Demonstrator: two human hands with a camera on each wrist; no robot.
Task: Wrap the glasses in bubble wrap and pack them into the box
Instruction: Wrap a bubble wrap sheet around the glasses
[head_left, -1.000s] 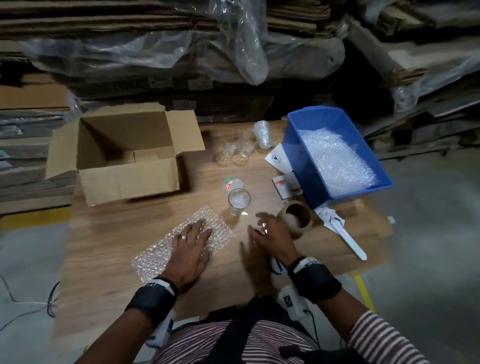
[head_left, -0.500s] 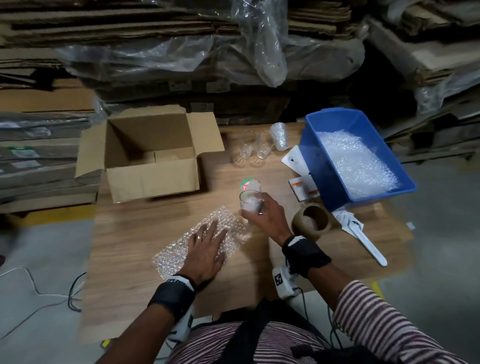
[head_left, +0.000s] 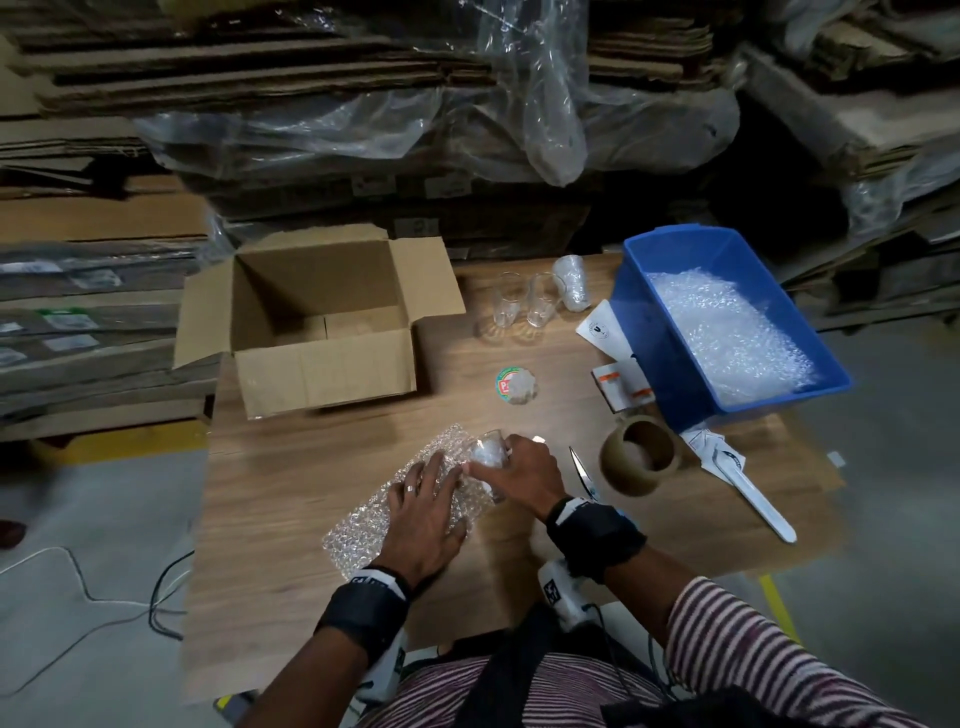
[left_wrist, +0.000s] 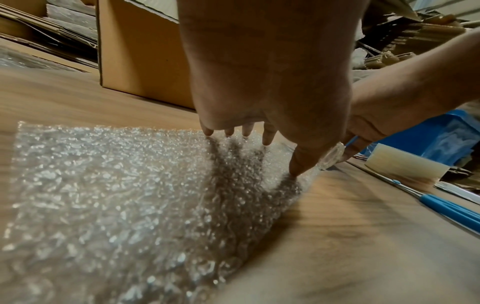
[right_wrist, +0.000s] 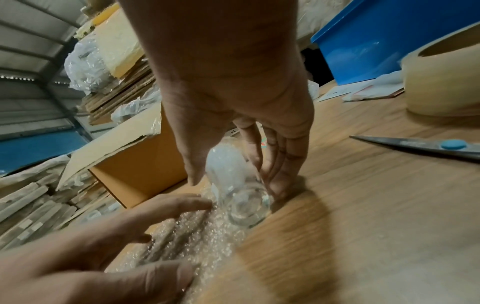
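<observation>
Head view: the glass (head_left: 488, 451), stuffed with something white, lies tilted at the right edge of the bubble wrap sheet (head_left: 410, 499) on the bench (head_left: 291, 483), gripped by the right hand (head_left: 519, 475). The left hand (head_left: 423, 514) presses flat, fingers straight, on the sheet. Wrapping of this glass looks barely begun. Two bare glasses (head_left: 522, 306) stand near the back beside one wrapped bundle (head_left: 571, 283); all seem unpacked. The cardboard box (head_left: 322, 322) shows nothing inside. The blue bin (head_left: 670, 364) holds more bubble wrap.
</observation>
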